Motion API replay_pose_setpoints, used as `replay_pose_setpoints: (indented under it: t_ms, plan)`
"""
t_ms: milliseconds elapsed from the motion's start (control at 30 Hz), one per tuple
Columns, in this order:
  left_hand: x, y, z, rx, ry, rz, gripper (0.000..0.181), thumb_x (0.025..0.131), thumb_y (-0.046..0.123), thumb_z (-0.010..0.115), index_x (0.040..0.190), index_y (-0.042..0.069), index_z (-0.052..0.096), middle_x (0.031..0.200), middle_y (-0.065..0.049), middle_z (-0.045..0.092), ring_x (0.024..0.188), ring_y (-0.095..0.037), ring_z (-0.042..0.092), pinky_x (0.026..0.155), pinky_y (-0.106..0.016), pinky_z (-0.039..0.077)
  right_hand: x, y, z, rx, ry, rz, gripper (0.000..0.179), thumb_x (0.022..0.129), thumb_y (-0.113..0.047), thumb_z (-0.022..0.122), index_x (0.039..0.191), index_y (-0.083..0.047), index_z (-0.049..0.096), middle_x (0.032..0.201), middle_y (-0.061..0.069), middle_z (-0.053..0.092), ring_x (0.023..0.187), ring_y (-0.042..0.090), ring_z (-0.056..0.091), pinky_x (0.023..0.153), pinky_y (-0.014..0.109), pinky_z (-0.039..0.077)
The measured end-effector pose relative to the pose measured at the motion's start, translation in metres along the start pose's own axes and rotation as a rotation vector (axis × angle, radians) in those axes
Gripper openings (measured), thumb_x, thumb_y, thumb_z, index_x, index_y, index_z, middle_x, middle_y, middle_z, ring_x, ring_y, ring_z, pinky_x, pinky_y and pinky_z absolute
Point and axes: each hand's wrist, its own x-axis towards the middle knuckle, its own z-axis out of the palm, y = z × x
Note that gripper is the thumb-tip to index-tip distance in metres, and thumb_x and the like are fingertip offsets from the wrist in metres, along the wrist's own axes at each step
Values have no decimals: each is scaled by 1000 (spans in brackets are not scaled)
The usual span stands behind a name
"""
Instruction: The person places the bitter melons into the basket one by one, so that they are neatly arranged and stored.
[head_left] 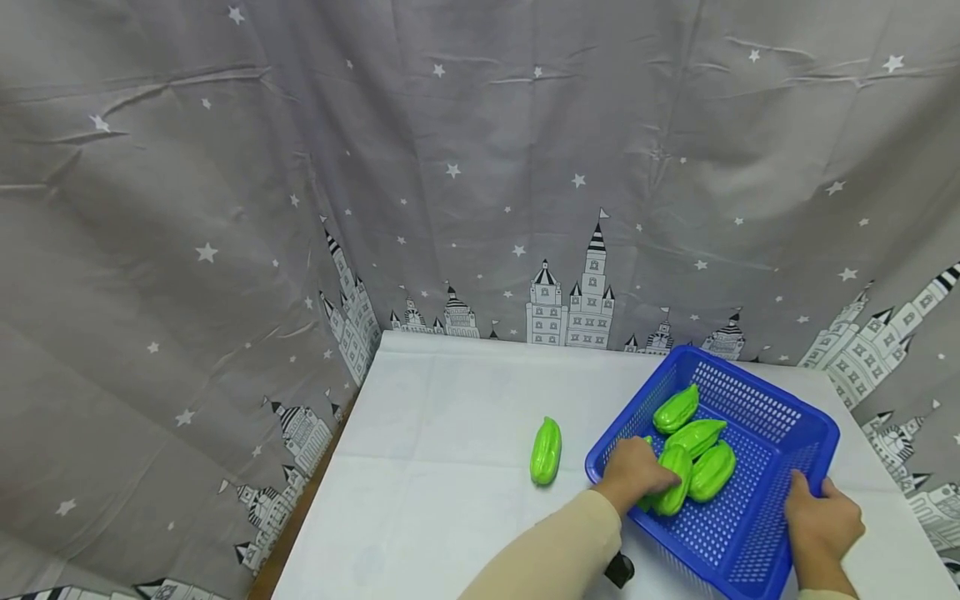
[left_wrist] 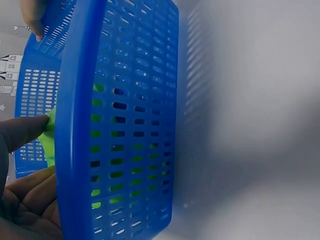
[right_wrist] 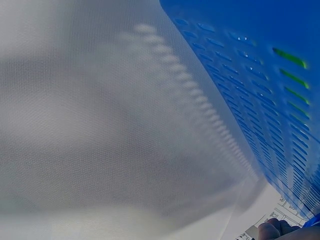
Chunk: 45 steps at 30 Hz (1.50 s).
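Note:
A blue plastic basket [head_left: 813, 417] with perforated walls stands at the right of the table. Reaching over its near left rim, my left hand [head_left: 633, 475] grips a bright green, ridged star fruit [head_left: 675, 479] inside it. In the left wrist view the thumb [left_wrist: 22, 131] presses on the green fruit [left_wrist: 48, 142], with the fingers curled beneath and partly hidden by the rim. My right hand [head_left: 821, 517] holds the basket's right rim, thumb on the inner side. Several more star fruits [head_left: 677, 408] lie around the held one.
One more green star fruit [head_left: 546, 452] lies alone on the white tablecloth [head_left: 435, 500], left of the basket. A grey curtain [head_left: 480, 167] printed with stars and castles hangs behind the table. A small black object [head_left: 619, 570] shows beneath the left wrist.

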Motion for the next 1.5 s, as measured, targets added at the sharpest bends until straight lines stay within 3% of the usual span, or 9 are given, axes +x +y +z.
replay_pose_setpoints:
  t_ms: [267, 433, 633, 867, 1200, 1500]
  plan:
    - [-2, 0, 2, 59, 49, 41, 49, 68, 39, 91, 97, 4, 73, 86, -3, 66, 80, -13, 59, 77, -28, 54, 0, -2, 0, -3, -4, 10, 56, 100, -31, 53, 140, 8, 46, 136, 36, 45, 130, 55, 40, 115, 52, 26]
    - [-4, 1, 0, 107, 64, 65, 44, 67, 38, 92, 92, 6, 73, 81, 0, 64, 76, -11, 57, 73, -26, 53, -1, -1, -1, -2, -9, 7, 57, 100, -31, 53, 141, 8, 46, 136, 36, 44, 130, 55, 40, 115, 52, 26]
    - [-6, 0, -3, 179, 22, 53, 39, 70, 41, 89, 84, 10, 71, 75, 2, 60, 71, -11, 53, 68, -27, 52, -1, -1, -1, -7, -7, 8, 57, 100, -32, 53, 141, 7, 46, 137, 36, 44, 130, 55, 40, 115, 52, 26]
    - [-6, -1, -4, 174, -8, 32, 33, 72, 38, 86, 76, 12, 67, 70, 3, 53, 67, -12, 48, 63, -30, 49, 0, -1, 0, -9, -18, 35, 60, 100, -32, 52, 143, 8, 40, 140, 34, 40, 132, 54, 38, 116, 50, 25]
    - [3, -1, 7, 263, 4, 104, 35, 72, 43, 87, 82, 13, 71, 76, 5, 61, 68, -9, 53, 68, -26, 51, 0, -1, -1, -4, -21, 47, 61, 100, -33, 53, 144, 8, 38, 142, 34, 38, 134, 54, 35, 117, 49, 21]
    - [1, 0, 12, 360, -4, 146, 33, 75, 43, 84, 70, 16, 65, 67, 7, 54, 63, -8, 49, 61, -24, 48, 2, -1, 0, -18, -18, 46, 60, 100, -32, 52, 144, 8, 39, 141, 34, 39, 133, 54, 37, 116, 50, 24]
